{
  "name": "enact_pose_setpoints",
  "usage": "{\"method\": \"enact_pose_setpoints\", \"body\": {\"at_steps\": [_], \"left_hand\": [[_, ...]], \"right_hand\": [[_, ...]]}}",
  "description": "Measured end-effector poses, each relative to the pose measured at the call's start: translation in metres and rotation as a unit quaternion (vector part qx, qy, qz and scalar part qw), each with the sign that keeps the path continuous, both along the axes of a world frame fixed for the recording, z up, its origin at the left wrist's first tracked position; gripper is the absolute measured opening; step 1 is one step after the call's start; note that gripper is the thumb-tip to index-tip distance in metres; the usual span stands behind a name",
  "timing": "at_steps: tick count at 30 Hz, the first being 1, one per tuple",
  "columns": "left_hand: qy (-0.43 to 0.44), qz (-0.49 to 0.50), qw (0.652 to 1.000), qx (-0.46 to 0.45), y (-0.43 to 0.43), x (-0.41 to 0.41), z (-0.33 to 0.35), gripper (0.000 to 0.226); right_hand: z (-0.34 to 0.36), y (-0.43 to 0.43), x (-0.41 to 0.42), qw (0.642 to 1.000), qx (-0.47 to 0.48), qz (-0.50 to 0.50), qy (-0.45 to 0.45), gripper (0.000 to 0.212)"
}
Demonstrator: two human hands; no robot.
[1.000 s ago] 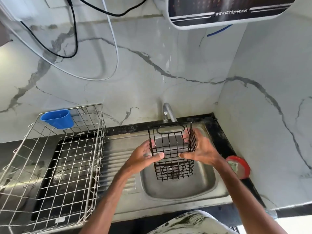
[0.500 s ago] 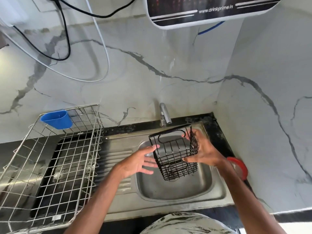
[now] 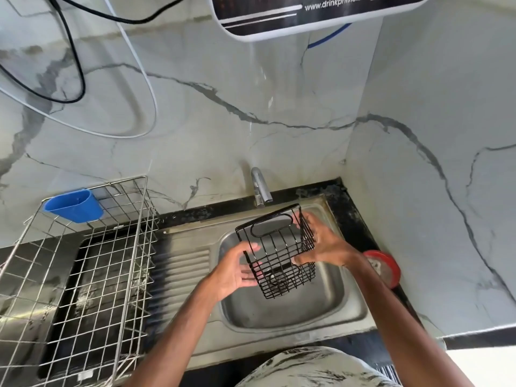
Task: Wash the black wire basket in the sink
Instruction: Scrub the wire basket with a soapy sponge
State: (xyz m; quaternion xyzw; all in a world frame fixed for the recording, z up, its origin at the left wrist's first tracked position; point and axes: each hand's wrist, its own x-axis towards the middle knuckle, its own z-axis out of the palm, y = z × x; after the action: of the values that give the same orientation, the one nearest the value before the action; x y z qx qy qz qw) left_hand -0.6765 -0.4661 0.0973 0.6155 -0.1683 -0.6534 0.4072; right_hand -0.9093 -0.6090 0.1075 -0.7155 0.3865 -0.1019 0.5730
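The basket (image 3: 279, 255) is hanging over the sink (image 3: 351, 305) basin, just in front of the tap (image 3: 260, 188) and clear of the steel. It is sitting tilted. Its long axis is running from the rim near the tap down to the base over the basin floor, the open mouth is facing up toward the person, and the rim is slanting so its left corner is lower than its right. It is showing as glossy black wire in a rectangular grid, deeper than it is wide, with an oval loop set in the far wall under the rim and the steel showing through the gaps. The right hand (image 3: 326, 247) is holding the basket's right wall, its grip closing with the thumb on the near side and the fingers behind. The left hand (image 3: 234, 272) is lying flat against the left wall, its grip wide and its fingers straight. A steel rack (image 3: 111, 261) carrying a blue cup (image 3: 74, 205) is standing on the counter (image 3: 354, 213) to the left.
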Motion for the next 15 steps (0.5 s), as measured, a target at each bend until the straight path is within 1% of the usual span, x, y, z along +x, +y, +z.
{"method": "enact_pose_setpoints", "body": {"at_steps": [1,2,4,5,7,8,9,10,11,12,13,14,15], "left_hand": [[0.006,0.004,1.000,0.004,0.000,-0.001,-0.002,0.111],[0.011,0.007,1.000,0.010,-0.001,-0.004,-0.005,0.116],[0.015,0.024,0.999,0.021,-0.004,-0.010,-0.014,0.129],[0.013,0.037,0.999,0.027,-0.007,-0.013,-0.020,0.136],[0.006,0.061,0.997,0.042,-0.011,-0.020,-0.026,0.142],[0.005,0.067,0.996,0.050,-0.013,-0.024,-0.027,0.143],[0.004,0.072,0.996,0.054,-0.015,-0.027,-0.028,0.141],[0.004,0.076,0.995,0.059,-0.017,-0.030,-0.028,0.136],[0.005,0.080,0.995,0.061,-0.018,-0.033,-0.028,0.130],[0.004,0.076,0.995,0.062,-0.020,-0.035,-0.028,0.121],[0.003,0.069,0.996,0.059,-0.023,-0.037,-0.029,0.111],[-0.002,0.061,0.996,0.059,-0.026,-0.040,-0.029,0.102],[-0.005,0.055,0.997,0.060,-0.029,-0.044,-0.030,0.098]], "right_hand": [[-0.005,-0.001,0.000,1.000,0.012,-0.007,0.002,0.125],[-0.008,-0.001,-0.002,1.000,0.022,-0.014,-0.004,0.126],[-0.019,-0.003,-0.010,0.998,0.051,-0.030,-0.013,0.118],[-0.024,-0.003,-0.017,0.997,0.065,-0.043,-0.013,0.110],[-0.043,-0.008,-0.041,0.993,0.057,-0.104,-0.003,0.082],[-0.054,-0.010,-0.057,0.988,0.028,-0.153,0.008,0.062],[-0.068,-0.013,-0.074,0.977,-0.022,-0.207,0.039,0.039],[-0.082,-0.017,-0.090,0.961,-0.073,-0.249,0.097,0.025],[-0.089,-0.020,-0.104,0.941,-0.119,-0.261,0.178,0.020],[-0.097,-0.022,-0.117,0.917,-0.128,-0.281,0.253,0.022],[-0.109,-0.024,-0.128,0.900,-0.116,-0.299,0.294,0.027],[-0.119,-0.024,-0.137,0.892,-0.102,-0.298,0.324,0.035],[-0.128,-0.024,-0.141,0.892,-0.098,-0.277,0.343,0.044]]}}
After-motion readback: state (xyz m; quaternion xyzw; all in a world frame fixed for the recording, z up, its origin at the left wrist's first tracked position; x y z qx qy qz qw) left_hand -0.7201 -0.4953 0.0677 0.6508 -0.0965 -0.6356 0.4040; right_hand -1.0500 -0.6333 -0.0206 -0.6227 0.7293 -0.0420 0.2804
